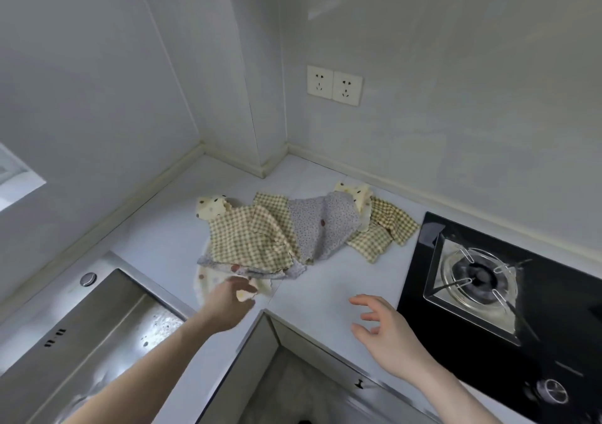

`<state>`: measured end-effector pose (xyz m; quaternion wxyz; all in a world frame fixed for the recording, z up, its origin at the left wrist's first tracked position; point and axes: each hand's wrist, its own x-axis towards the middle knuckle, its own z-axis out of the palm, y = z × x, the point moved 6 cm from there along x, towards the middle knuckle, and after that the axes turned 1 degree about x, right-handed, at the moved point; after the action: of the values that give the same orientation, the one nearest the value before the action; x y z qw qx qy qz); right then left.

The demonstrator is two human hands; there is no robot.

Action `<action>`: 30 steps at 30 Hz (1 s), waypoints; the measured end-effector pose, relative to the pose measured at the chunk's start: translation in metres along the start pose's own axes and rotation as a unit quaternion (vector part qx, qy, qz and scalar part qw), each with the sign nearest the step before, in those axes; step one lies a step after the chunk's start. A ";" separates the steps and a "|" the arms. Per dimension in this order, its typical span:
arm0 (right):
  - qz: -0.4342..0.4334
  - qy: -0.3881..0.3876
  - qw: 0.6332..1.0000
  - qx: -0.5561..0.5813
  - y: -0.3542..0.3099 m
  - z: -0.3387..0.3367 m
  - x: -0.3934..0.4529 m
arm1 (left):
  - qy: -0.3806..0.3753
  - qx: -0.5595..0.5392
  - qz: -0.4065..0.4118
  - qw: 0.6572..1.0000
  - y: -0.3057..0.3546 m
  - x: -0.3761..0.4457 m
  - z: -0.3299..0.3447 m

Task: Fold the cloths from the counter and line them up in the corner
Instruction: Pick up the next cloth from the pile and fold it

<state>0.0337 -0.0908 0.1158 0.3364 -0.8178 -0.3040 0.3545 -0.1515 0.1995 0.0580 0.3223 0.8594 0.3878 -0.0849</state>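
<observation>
Looking down at an L-shaped white bench (325, 296) w/ a heap of cloths (293, 231) dumped near the inside corner, all unfolded and overlapping

Top of the pile: green-checked cloth (250, 238) on the left side, grey dotted cloth (322, 225) draped across the middle, another checked cloth (384, 231) sticking out to the right toward the hob. Cream spotted cloth (211, 207) poking out at the back left, and another cream bit (355, 194) at the back right – can't tell if same piece or two diff ones. More cream fabric showing under the front edge of the heap

Left hand (231, 303) reaching in at the front edge of the pile, fingers (242, 288) pinching a cream spotted bit of cloth, a bit blurry tho so exact grip is hard to make out

Right hand (387, 329) hovering over bare bench just left of the hob, fingers (365, 301) spread wide and slightly curved, holding nothing, not touching any cloth

Also around: steel sink (97, 342) on the left w/ water drops in the basin, black glass gas hob (508, 293) on the right w/ one burner + a knob near the front. Double wall socket (334, 85) above the corner, grey-white walls all round
</observation>
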 end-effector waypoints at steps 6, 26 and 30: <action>-0.025 -0.047 0.998 -0.029 -0.005 0.021 0.019 | -0.078 0.110 -0.081 0.988 -0.022 0.010 0.043; -0.253 0.059 0.905 -0.337 0.097 0.120 0.167 | 0.415 -0.007 0.099 0.905 -0.053 0.073 0.090; -0.259 0.094 0.909 -0.312 0.100 0.122 0.161 | 0.457 0.110 0.206 0.858 -0.037 0.056 0.095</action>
<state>0.0546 0.0095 -0.0854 0.1710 -0.8029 -0.5676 0.0633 -0.1299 0.1932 -0.0565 0.0225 0.8918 0.2939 0.3432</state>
